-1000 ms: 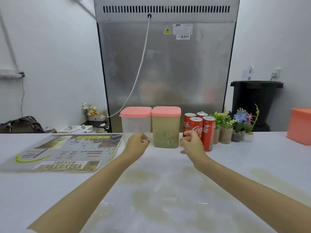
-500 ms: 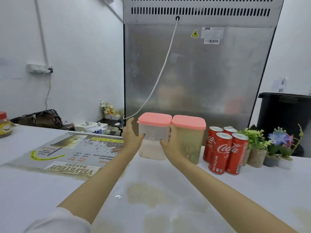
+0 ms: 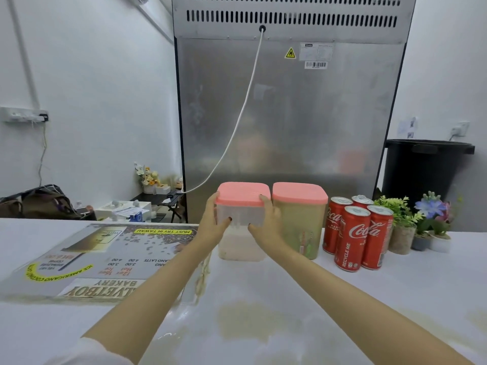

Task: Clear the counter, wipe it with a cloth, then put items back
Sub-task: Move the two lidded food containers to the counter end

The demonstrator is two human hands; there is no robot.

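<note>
**Both hands clasped round the clear tub**

Grips the clear tub (image 3: 241, 241) from both sides, just below its pink lid (image 3: 243, 193). Clasps the tub's left wall with the left hand (image 3: 214, 225), thumb laid across the front face, fingers curled round the far side up to the lid. Clasps the tub's right wall with the right hand (image 3: 266, 222), thumb likewise on the front, fingertips up at the lid's edge, squeezed in between this tub and the next. Reaches for it with both forearms stretched straight out over the white counter (image 3: 342, 299).

Keeps the tub upright, its base level with its neighbour's and seemingly down on the counter; cannot tell for certain whether lifted clear. Through the tub's wall: a pale layer in the lower part, see-through above.

Just right of the tub, close enough to pinch the right hand's fingers: a second tub (image 3: 303, 225) with the same pink lid and greenish-tan contents. Further right of the tub: four red cola cans (image 3: 351, 238) packed together, then small potted plants (image 3: 402, 227).

Left of the tub: a large printed menu sheet (image 3: 100, 256) lying flat, its near edge passing under the left forearm.

In front of the tub, towards the person: yellowish-brown stains (image 3: 245, 322) on the counter.

Behind the tub: the steel back of a tall cabinet (image 3: 303, 114), with a white cable (image 3: 238, 122) hanging from a hole near its top and trailing down to the left. Behind and well to the right of the tub: a black bin (image 3: 421, 169).
</note>
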